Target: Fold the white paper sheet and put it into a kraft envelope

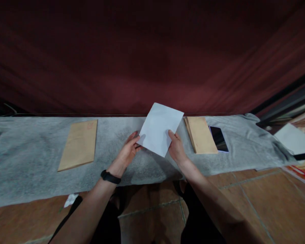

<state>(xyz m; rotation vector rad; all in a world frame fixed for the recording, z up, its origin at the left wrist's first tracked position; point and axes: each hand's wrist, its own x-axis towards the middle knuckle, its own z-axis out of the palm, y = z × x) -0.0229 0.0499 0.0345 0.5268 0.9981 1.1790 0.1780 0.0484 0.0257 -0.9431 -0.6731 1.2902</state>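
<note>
A white sheet of paper (160, 127) is held tilted above the grey cloth, between my two hands. My left hand (129, 149), with a black band on its wrist, pinches the sheet's lower left corner. On the right edge, my right hand (176, 146) grips the paper with its thumb on top and the fingers hidden beneath. To the left lies a brown envelope (79, 144) with faint red print near its top. Just right of my right hand is a stack of brown envelopes (202, 135).
A dark phone (219, 139) lies against the envelope stack. The grey cloth (35, 159) covers a long, narrow surface before a dark red curtain (152, 67). Crumpled white tissue (71, 200) lies on the tiled floor (251, 196). Another white sheet (295, 139) is at far right.
</note>
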